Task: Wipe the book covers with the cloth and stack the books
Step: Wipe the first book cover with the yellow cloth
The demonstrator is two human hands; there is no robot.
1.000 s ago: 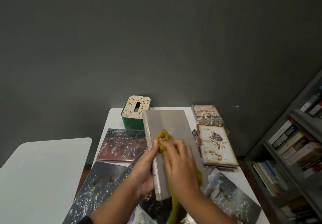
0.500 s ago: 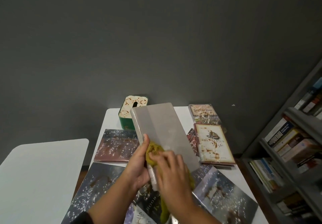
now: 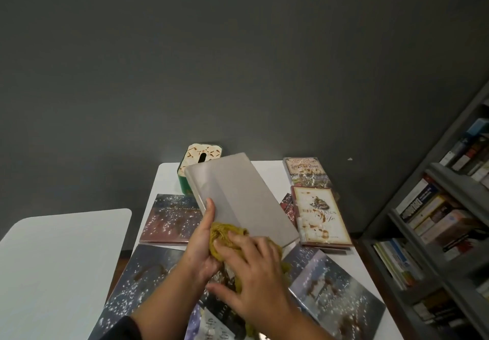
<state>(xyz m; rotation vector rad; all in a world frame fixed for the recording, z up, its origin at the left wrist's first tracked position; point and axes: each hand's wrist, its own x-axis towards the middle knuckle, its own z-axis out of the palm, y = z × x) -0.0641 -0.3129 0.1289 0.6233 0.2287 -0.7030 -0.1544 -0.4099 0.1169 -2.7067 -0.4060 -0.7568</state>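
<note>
A plain grey book (image 3: 238, 194) is held tilted above the white table (image 3: 270, 170). My left hand (image 3: 201, 241) grips its near left edge, thumb lying along the cover. My right hand (image 3: 254, 270) presses a mustard-yellow cloth (image 3: 225, 236) flat against the book's near end. Around it, several glossy books lie flat on the table: a reddish one (image 3: 172, 218) at the left, a dark speckled one (image 3: 143, 286) below it, a cream-covered one (image 3: 320, 215) at the right, and another (image 3: 307, 170) behind that.
A green tissue box (image 3: 197, 159) with a patterned lid stands at the table's far edge, behind the grey book. A second white tabletop (image 3: 58, 265) lies to the left. A grey bookshelf (image 3: 447, 228) full of books fills the right side. A dark wall stands behind.
My right hand has drawn the cloth down the grey cover toward me, from mid-cover to its near end. The book has swung so its far end points more to the left.
</note>
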